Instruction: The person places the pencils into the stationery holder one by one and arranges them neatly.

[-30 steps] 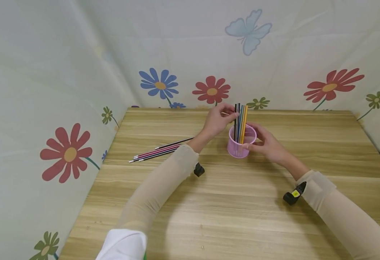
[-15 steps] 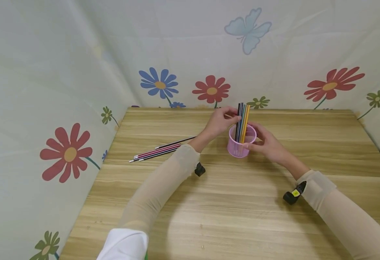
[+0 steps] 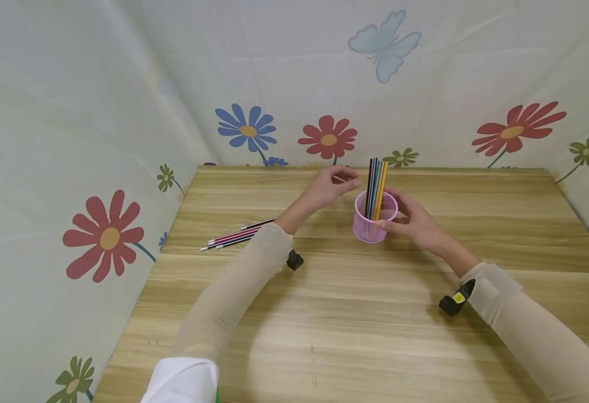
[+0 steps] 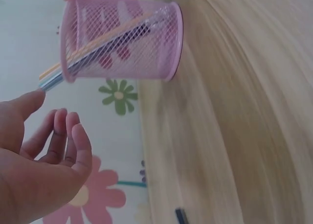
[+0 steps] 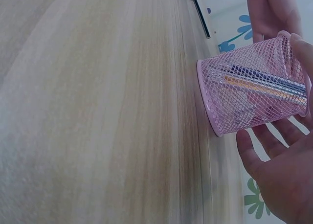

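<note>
Your right hand (image 3: pixel 417 224) is clamped on the pink mesh cup (image 3: pixel 367 232) from the right, thumb at the near side, fingers behind. The cup stands upright on the bench (image 3: pixel 325 324), right of the middle, a little short of the back edge and well apart from both side edges. Your left hand (image 3: pixel 325 187) hangs beside it, thumb and fingertips parted, with a gap between them and the upright pencils (image 3: pixel 376 187), which lean together inside the cup. Wood runs from the cup toward you until the head view cuts off the near edge; behind the back edge hangs a flowered cloth (image 3: pixel 284 67). Your left sleeve (image 3: pixel 234 285) and wrist cover 1 end of the loose pencils (image 3: pixel 236 237), so their count is unsure. Mesh blurs the upright pencils' lower ends. In the left wrist view, 1 dark tip is cut off at the bottom.
</note>
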A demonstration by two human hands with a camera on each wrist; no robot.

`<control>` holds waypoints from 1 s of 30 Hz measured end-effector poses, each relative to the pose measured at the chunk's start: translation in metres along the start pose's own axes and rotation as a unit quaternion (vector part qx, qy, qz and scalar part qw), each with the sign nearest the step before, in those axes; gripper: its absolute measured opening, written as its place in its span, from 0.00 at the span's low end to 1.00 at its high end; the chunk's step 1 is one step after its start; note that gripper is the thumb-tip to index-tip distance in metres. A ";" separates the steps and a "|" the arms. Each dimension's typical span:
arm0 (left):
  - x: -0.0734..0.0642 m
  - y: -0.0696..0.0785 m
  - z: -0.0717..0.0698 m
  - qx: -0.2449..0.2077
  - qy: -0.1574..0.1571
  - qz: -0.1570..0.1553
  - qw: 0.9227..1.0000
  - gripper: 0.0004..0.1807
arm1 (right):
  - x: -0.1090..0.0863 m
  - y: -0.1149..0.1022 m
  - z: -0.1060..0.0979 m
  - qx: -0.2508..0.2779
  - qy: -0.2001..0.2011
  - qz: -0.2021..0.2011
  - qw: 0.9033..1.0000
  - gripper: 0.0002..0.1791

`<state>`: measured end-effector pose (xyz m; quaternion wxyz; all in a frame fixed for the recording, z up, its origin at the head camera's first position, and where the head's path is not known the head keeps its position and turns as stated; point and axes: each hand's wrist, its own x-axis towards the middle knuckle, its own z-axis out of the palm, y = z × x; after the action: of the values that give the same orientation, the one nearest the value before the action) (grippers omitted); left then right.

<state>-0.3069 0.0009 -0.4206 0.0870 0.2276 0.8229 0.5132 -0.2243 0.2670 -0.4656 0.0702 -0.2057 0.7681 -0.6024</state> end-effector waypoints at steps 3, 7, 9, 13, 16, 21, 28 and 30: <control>-0.008 -0.002 -0.016 0.014 0.007 0.006 1.000 0.19 | 0.000 0.000 0.000 -0.001 -0.002 -0.002 1.000 0.44; -0.019 -0.007 -0.038 0.033 0.007 0.006 0.999 0.19 | 0.000 0.000 0.000 -0.004 -0.001 -0.001 1.000 0.44; -0.024 -0.010 -0.048 0.042 0.003 -0.001 0.999 0.18 | 0.000 0.001 -0.001 -0.006 0.000 0.001 1.000 0.44; -0.036 -0.022 -0.065 0.061 -0.008 -0.027 0.998 0.17 | 0.001 0.000 0.000 -0.009 -0.001 0.006 1.000 0.44; -0.043 -0.035 -0.073 0.079 -0.017 -0.044 0.996 0.18 | 0.000 0.000 0.000 -0.009 0.000 0.009 1.000 0.44; -0.053 -0.056 -0.076 0.112 -0.024 -0.046 0.992 0.17 | 0.000 -0.001 0.000 -0.010 0.000 0.010 1.000 0.44; -0.061 -0.077 -0.072 0.134 -0.032 -0.064 0.988 0.12 | 0.000 -0.001 0.000 -0.006 -0.003 0.007 1.000 0.44; -0.062 -0.080 -0.071 0.137 -0.033 -0.068 0.988 0.11 | 0.000 -0.001 0.000 -0.007 -0.002 0.007 1.000 0.44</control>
<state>-0.3017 -0.1150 -0.4643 0.1171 0.1980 0.8957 0.3805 -0.2240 0.2668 -0.4650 0.0746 -0.2017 0.7734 -0.5963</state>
